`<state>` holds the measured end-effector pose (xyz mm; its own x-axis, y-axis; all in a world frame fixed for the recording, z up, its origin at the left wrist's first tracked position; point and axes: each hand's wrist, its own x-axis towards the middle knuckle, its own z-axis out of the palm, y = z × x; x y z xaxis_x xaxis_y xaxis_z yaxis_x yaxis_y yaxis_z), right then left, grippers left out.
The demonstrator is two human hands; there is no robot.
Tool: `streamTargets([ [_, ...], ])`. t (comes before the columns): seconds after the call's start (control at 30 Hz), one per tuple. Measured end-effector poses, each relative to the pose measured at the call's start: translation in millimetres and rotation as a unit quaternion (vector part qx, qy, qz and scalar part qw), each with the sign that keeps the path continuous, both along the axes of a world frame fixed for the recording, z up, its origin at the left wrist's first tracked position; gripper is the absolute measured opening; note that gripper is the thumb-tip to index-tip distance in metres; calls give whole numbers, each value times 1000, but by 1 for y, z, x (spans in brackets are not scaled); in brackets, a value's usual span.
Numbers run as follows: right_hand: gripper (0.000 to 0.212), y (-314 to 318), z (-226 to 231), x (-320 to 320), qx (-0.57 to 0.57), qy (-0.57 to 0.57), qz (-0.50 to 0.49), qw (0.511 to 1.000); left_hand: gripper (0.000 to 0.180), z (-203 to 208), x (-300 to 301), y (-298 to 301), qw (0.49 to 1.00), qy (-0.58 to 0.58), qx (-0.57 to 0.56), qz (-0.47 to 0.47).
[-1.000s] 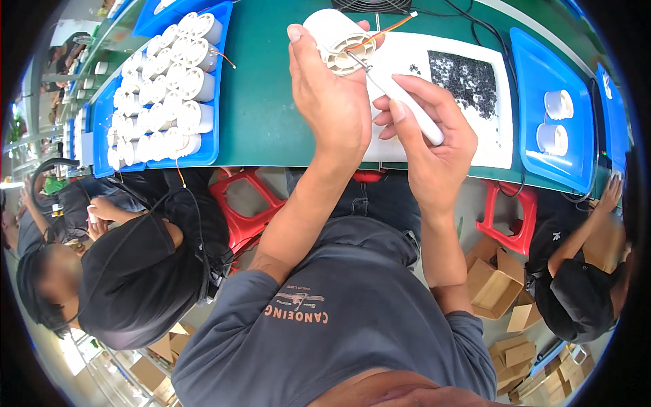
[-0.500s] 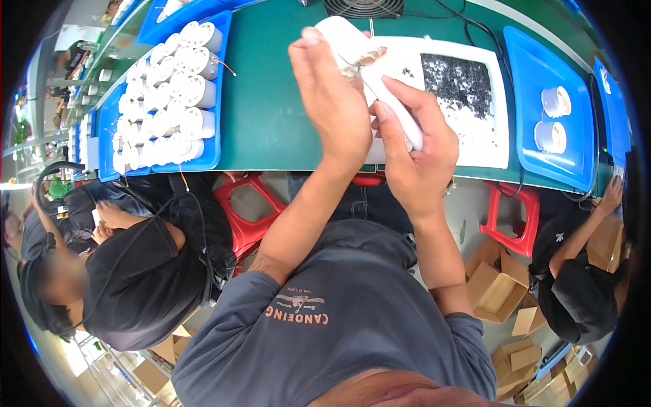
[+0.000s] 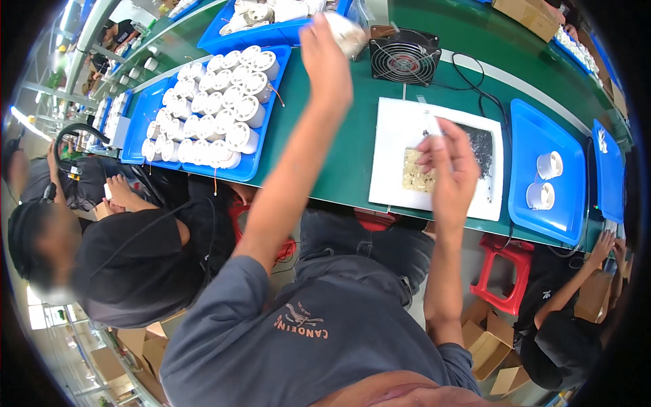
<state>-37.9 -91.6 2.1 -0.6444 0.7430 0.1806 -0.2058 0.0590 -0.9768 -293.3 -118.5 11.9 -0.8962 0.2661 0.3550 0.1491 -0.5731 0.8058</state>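
Bare green tabletop (image 3: 339, 159) lies between the right edge of a blue plastic tray (image 3: 249, 166) of smooth white cylindrical housings and the left edge of a flat white foam tray (image 3: 390, 149). Toward the tabletop's far side, at a blue bin's (image 3: 291, 30) right end, the left hand (image 3: 328, 71) grips a blurred white cylindrical housing (image 3: 347, 34). Over the foam tray's grainy black and brass-coloured pieces, the right hand (image 3: 449, 159) holds a slim white-handled tool (image 3: 434, 126) in a narrow finger grip.
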Motion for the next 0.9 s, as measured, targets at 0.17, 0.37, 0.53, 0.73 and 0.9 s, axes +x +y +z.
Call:
streamTargets([
  [0.17, 27, 35, 4, 49, -7, 20, -103, 994, 59, 61, -176, 6, 724, 300, -385, 487],
  [0.37, 21, 80, 3, 144, 221, -267, -376, 860, 29, 27, -26, -43, 967, 243, -76, 22],
  [0.53, 22, 104, -6, 171, 286, -439, -335, 783, 16, 11, 111, -61, 948, 264, -152, -87],
  [0.73, 19, 86, 19, 145, 245, -369, -311, 841, 30, 7, 170, -54, 880, 365, -184, -241],
  [0.9, 32, 26, 54, 105, 92, -174, -123, 973, 53, 9, 192, -50, 894, 245, -240, -288],
])
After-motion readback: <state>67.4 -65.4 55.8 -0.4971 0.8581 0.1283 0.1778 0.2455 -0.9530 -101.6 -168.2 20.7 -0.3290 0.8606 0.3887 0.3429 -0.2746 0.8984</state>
